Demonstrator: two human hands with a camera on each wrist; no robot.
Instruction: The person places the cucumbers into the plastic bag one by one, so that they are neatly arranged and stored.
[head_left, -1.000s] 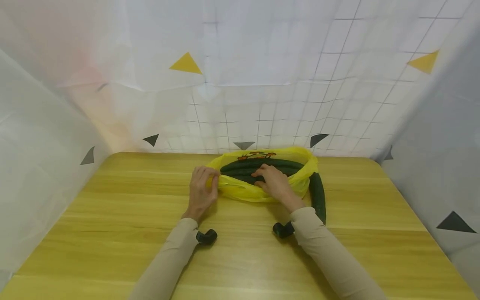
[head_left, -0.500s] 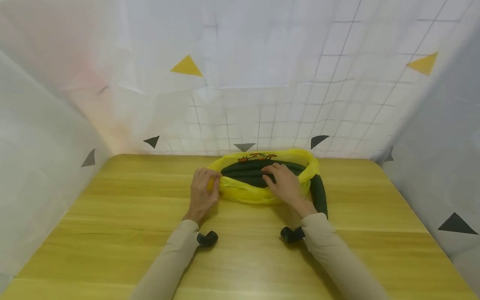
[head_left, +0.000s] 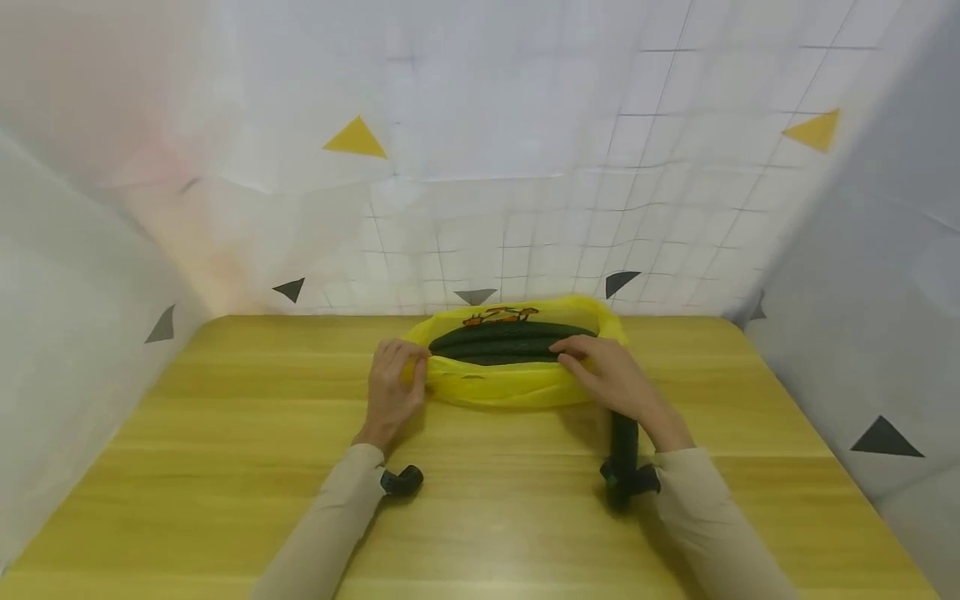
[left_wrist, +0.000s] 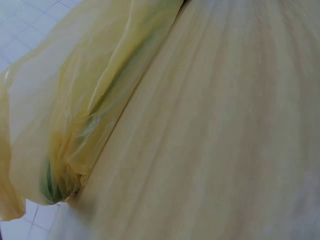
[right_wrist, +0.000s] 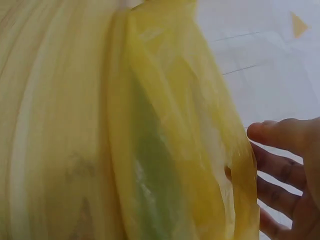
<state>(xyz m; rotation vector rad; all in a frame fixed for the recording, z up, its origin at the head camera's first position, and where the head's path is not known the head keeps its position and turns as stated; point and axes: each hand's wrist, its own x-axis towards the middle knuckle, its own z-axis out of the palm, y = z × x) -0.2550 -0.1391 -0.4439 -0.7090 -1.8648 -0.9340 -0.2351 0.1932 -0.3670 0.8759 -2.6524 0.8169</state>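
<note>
Several long dark green cucumbers (head_left: 498, 343) lie side by side in a yellow plastic bag (head_left: 510, 390), whose mouth gapes upward. At the bag's left end my left hand (head_left: 393, 385) pinches the rim between thumb and fingers; it does not show in the left wrist view. My right hand (head_left: 618, 373) is at the right front rim. In the right wrist view its thumb is extended, and its fingers pass behind the bag's edge without a visible pinch. Another cucumber (head_left: 624, 442) lies outside the bag, partly hidden beneath my right hand and wrist camera.
Everything rests on a wood-grain table (head_left: 480, 533). White sheeting (head_left: 480, 217) with grid lines and coloured triangles rises behind its back edge, and pale walls flank both sides. A dark camera mount (head_left: 403, 481) is on my left wrist.
My right hand has drawn back to the right, off the cucumbers in the bag, to the bag's right front rim. My left hand keeps its pinch on the left rim.
</note>
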